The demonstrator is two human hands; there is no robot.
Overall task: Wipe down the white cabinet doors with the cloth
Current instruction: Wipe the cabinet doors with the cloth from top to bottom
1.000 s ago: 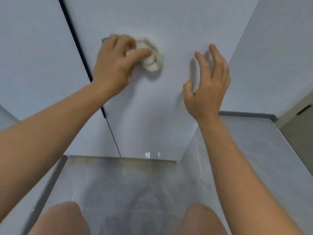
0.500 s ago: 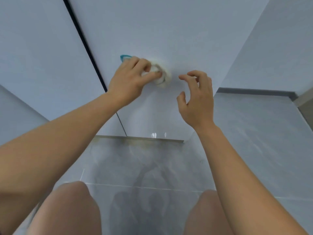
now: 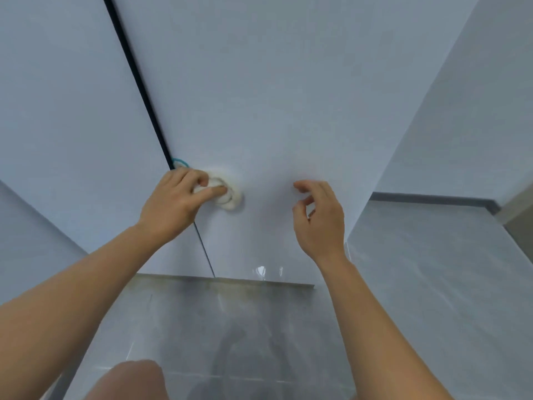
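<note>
Two white cabinet doors fill the view, the right door point(image 3: 274, 96) and the left door point(image 3: 57, 111), split by a dark vertical gap point(image 3: 138, 90). My left hand point(image 3: 176, 203) presses a bunched white cloth point(image 3: 229, 196) with a teal edge against the lower part of the right door, just right of the gap. My right hand point(image 3: 320, 217) hovers close to the same door, to the right of the cloth, fingers curled and apart, holding nothing.
A white side wall point(image 3: 461, 125) with a grey skirting point(image 3: 432, 199) stands on the right. Glossy grey floor tiles point(image 3: 230, 327) lie below the doors. My knee point(image 3: 129, 379) shows at the bottom edge.
My left hand has slid the cloth down the right door towards the gap. My right hand has come down too, its fingers curling in. The view has tilted so more of the doors shows above.
</note>
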